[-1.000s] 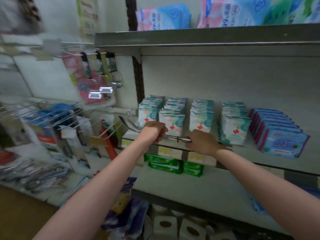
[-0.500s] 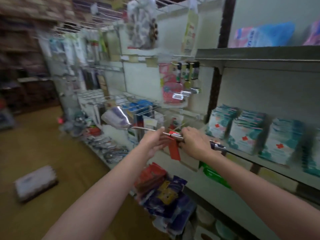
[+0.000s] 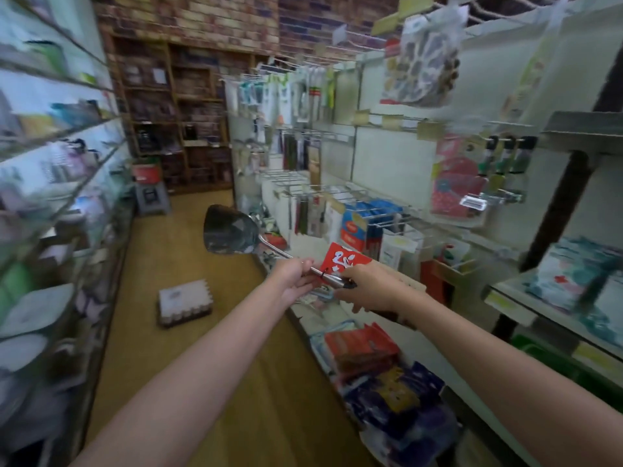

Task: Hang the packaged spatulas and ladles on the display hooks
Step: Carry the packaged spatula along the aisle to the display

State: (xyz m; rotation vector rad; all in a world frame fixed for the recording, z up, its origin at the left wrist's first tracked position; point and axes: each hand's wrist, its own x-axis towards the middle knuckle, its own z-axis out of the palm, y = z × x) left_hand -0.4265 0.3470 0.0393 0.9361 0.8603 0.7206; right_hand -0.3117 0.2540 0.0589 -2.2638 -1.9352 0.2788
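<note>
Spatula: I see it held roughly level over the aisle floor, blade to the left and wrapped in clear film, metal shaft running right into both hands.
Left hand: fingers curled round the shaft, just left of the red tag.
Right hand: fingers curled round the dark handle end, just right of the left hand; the two hands are close but not touching.
Red tag: tied to the shaft between the hands, standing up above the right hand, white lettering on it.
Display hooks: metal prongs on the wall panel right of the spatula, above and behind the hands, carrying packaged goods; the spatula is apart from them.
Box: on the wooden floor, below and left of the spatula.
Shelves: blurred, far left of the spatula.
</note>
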